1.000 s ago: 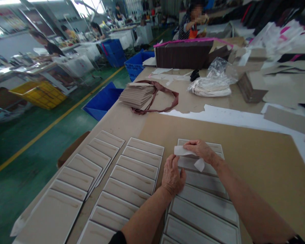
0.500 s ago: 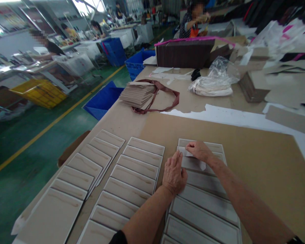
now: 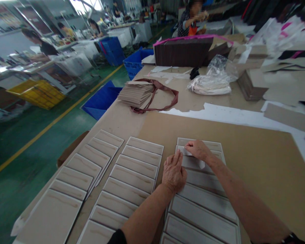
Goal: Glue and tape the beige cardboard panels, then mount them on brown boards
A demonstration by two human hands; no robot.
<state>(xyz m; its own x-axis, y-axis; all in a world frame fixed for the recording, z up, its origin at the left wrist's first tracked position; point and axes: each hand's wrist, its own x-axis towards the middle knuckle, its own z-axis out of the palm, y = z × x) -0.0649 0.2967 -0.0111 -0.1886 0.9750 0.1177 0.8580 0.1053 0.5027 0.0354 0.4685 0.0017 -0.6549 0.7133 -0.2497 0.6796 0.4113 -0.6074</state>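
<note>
Three overlapping rows of flat pale panels with thin borders lie in front of me. My left hand (image 3: 173, 172) rests on the left edge of the right-hand row of panels (image 3: 205, 200), fingers stretched out and fingertips by a white strip. My right hand (image 3: 197, 149) is closed in a pinch on this thin white strip (image 3: 201, 164), near the far end of the same row. Part of the strip hangs below the fingers. The middle row of panels (image 3: 135, 184) and the left row (image 3: 77, 174) carry brownish streaks.
Farther up the table (image 3: 256, 149) are a stack of cards (image 3: 136, 94) with a brown strap (image 3: 176, 98), a clear plastic bag (image 3: 213, 81) and a dark brown block (image 3: 183, 51). Blue bins (image 3: 101, 100) stand beside the table. A person (image 3: 190, 20) works across from me.
The view has shifted slightly. Both hands stay at nearly the same place on the right-hand row, the right one still pinching the white strip.
</note>
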